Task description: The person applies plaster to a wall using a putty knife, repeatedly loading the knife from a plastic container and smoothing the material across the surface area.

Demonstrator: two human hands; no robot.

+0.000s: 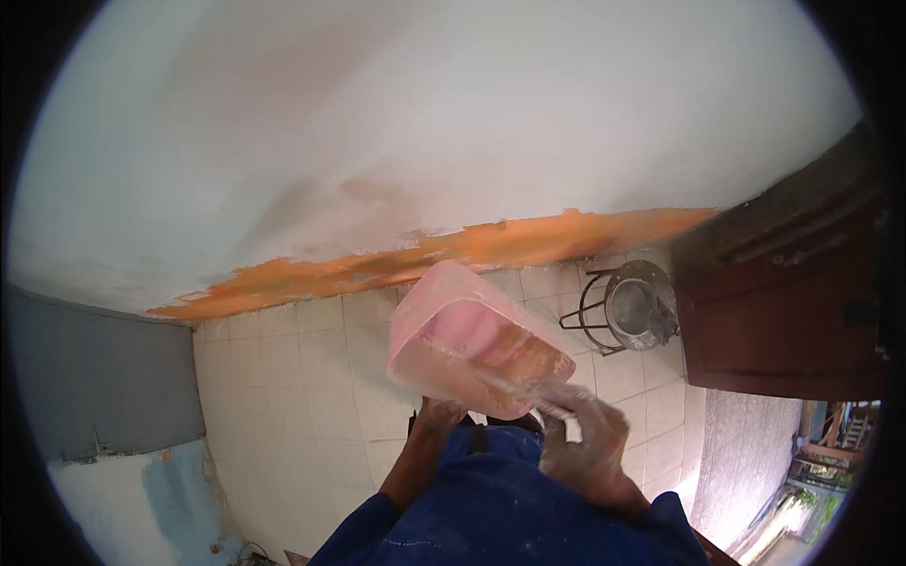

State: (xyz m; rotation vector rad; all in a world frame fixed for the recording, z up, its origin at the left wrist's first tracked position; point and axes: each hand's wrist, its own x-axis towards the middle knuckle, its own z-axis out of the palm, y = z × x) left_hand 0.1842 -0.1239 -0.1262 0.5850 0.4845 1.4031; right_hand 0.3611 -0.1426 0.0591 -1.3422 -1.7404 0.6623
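A pink plastic tub, its inside smeared with pinkish and brownish paste, is held in front of my body with its mouth tilted toward me. My left hand supports it at the near lower edge; most of its fingers are hidden beneath the tub. Dusted with pale residue, my right hand is closed round the handle of a putty knife. The knife reaches across the tub's near rim, and its blade is blurred by motion.
Ahead stands a white-coated wall with a bare orange strip along its foot. A dark metal stand with a grey round vessel is on the tiled floor. At right is a brown door; at left, a grey panel.
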